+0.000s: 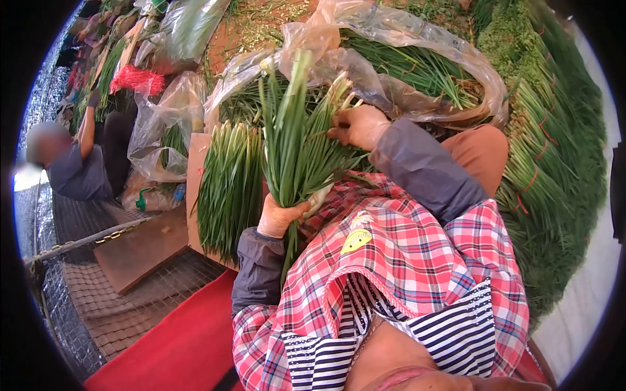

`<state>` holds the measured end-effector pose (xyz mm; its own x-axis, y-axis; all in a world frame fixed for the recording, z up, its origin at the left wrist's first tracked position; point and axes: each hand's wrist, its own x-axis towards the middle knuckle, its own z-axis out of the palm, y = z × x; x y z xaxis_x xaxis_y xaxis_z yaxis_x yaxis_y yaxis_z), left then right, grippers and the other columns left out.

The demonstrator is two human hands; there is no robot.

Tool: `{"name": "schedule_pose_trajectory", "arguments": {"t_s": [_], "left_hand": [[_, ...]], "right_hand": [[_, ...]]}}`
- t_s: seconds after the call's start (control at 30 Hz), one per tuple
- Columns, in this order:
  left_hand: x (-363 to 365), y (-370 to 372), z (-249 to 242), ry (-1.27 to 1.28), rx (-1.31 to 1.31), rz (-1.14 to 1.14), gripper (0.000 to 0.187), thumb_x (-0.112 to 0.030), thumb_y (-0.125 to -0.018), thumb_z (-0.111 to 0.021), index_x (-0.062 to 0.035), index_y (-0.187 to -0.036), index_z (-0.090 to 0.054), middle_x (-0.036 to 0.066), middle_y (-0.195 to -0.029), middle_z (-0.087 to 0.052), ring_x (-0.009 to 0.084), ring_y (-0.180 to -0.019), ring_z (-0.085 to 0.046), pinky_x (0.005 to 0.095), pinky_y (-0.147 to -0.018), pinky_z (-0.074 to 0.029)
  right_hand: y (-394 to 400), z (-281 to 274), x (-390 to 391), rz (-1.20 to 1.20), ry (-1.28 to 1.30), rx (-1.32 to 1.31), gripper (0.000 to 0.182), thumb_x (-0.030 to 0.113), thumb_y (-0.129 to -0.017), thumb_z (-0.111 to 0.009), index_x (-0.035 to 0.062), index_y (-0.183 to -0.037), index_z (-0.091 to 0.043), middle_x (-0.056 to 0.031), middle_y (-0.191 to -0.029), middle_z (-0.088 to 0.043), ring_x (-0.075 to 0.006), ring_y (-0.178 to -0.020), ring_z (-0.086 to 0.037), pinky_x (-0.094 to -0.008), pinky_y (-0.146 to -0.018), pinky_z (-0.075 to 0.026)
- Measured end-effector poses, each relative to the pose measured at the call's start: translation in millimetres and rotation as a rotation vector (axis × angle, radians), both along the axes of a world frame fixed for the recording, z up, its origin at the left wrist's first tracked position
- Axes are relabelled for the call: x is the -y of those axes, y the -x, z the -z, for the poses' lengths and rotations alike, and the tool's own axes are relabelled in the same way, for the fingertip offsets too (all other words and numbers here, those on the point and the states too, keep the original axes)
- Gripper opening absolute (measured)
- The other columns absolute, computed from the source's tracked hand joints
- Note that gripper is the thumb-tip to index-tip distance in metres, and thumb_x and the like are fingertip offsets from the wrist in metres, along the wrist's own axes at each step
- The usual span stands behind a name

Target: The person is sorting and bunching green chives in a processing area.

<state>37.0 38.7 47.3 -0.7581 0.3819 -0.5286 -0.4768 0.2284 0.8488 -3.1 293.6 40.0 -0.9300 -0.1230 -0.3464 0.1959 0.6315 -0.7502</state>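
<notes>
My left hand (279,217), in a thin glove, grips the lower stems of a bunch of green chives (297,143) that stands upright in front of me. My right hand (358,126), also gloved, pinches a few leaves near the bunch's upper right side. A loose pile of chives (229,186) lies just left of the bunch on a brown board (194,171). Behind my hands a clear plastic bag (417,49) holds more chives.
Tied chive bundles (554,163) are stacked along the right. Another person (78,163) crouches at the left among plastic bags (163,124) and red string (137,79). A wire mesh floor (98,287) and a red mat (176,339) lie below left.
</notes>
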Motion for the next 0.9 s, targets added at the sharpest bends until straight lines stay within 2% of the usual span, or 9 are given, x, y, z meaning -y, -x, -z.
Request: {"name": "schedule_pose_trajectory", "arguments": {"t_s": [0.13,0.23,0.33,0.4,0.5,0.6,0.7,0.8,0.9], "left_hand": [[2,-1,5,-0.013,-0.003,-0.031,0.027,0.004,-0.066,-0.065,0.0019,-0.092,-0.057,0.007,-0.070,-0.059,0.0134,-0.048,-0.053,0.0240,-0.043,-0.042],[3,5,1,-0.078,0.046,-0.011,0.027,0.004,-0.066,-0.066,0.0020,-0.091,-0.057,0.008,-0.071,-0.059,0.0141,-0.050,-0.054,0.0245,-0.043,-0.042],[3,8,1,-0.093,0.075,0.021,0.028,0.003,-0.067,-0.067,0.0010,-0.093,-0.057,0.007,-0.073,-0.059,0.0136,-0.052,-0.054,0.0245,-0.045,-0.043],[6,8,1,-0.102,0.100,0.025,0.031,0.001,-0.067,-0.068,-0.0005,-0.096,-0.058,0.005,-0.077,-0.059,0.0125,-0.055,-0.055,0.0237,-0.047,-0.044],[18,9,12,-0.089,0.095,0.012,0.029,0.002,-0.067,-0.067,-0.0006,-0.095,-0.058,0.006,-0.076,-0.059,0.0124,-0.054,-0.054,0.0236,-0.046,-0.043],[25,12,15,-0.099,0.113,0.038,0.030,0.002,-0.067,-0.068,-0.0001,-0.096,-0.058,0.006,-0.074,-0.059,0.0125,-0.053,-0.054,0.0238,-0.046,-0.043],[23,12,7,-0.100,0.093,0.068,0.031,0.002,-0.067,-0.067,0.0005,-0.096,-0.057,0.007,-0.073,-0.059,0.0129,-0.051,-0.054,0.0240,-0.046,-0.043],[18,10,-1,-0.055,0.123,0.112,0.032,0.003,-0.067,-0.067,0.0010,-0.097,-0.057,0.008,-0.075,-0.060,0.0134,-0.051,-0.054,0.0241,-0.046,-0.042],[12,10,-5,-0.089,0.103,0.148,0.037,0.003,-0.067,-0.066,0.0010,-0.102,-0.056,0.010,-0.085,-0.063,0.0156,-0.068,-0.060,0.0266,-0.061,-0.048]], "right_hand": [[-11,8,0,0.096,0.929,0.167,0.025,0.025,-0.078,-0.063,0.0008,-0.082,-0.058,-0.0093,-0.067,-0.060,-0.0172,-0.054,-0.056,-0.0263,-0.051,-0.044],[-24,7,-13,0.489,1.609,0.186,0.014,0.013,-0.080,-0.058,0.0002,-0.083,-0.055,-0.0046,-0.060,-0.054,-0.0109,-0.042,-0.047,-0.0244,-0.043,-0.040],[-19,6,-41,0.141,2.183,-0.040,0.014,0.018,-0.080,-0.058,0.0043,-0.077,-0.055,0.0003,-0.054,-0.052,-0.0074,-0.042,-0.045,-0.0245,-0.044,-0.039],[-17,-5,-82,-0.024,2.326,-0.043,0.018,0.022,-0.082,-0.056,0.0043,-0.078,-0.059,0.0026,-0.049,-0.049,-0.0067,-0.042,-0.042,-0.0285,-0.050,-0.039],[-25,-20,-139,-0.061,1.951,-0.236,0.020,0.022,-0.081,-0.059,0.0026,-0.087,-0.061,-0.0030,-0.059,-0.058,-0.0106,-0.053,-0.053,-0.0312,-0.062,-0.047],[-22,34,-135,0.273,0.271,0.154,0.029,0.018,-0.079,-0.059,0.0000,-0.102,-0.057,-0.0093,-0.078,-0.063,-0.0131,-0.068,-0.057,-0.0290,-0.069,-0.045],[-14,40,-117,0.419,0.265,-0.087,0.050,0.016,-0.075,-0.064,-0.0006,-0.120,-0.048,-0.0124,-0.096,-0.061,-0.0161,-0.088,-0.055,-0.0285,-0.079,-0.042],[8,37,-90,0.322,0.832,0.022,0.040,0.023,-0.075,-0.066,0.0062,-0.110,-0.059,-0.0065,-0.100,-0.062,-0.0163,-0.096,-0.054,-0.0258,-0.085,-0.038],[24,28,-75,0.041,0.510,0.003,0.031,0.022,-0.073,-0.069,0.0085,-0.101,-0.063,-0.0044,-0.090,-0.063,-0.0143,-0.087,-0.055,-0.0270,-0.081,-0.039]]}}
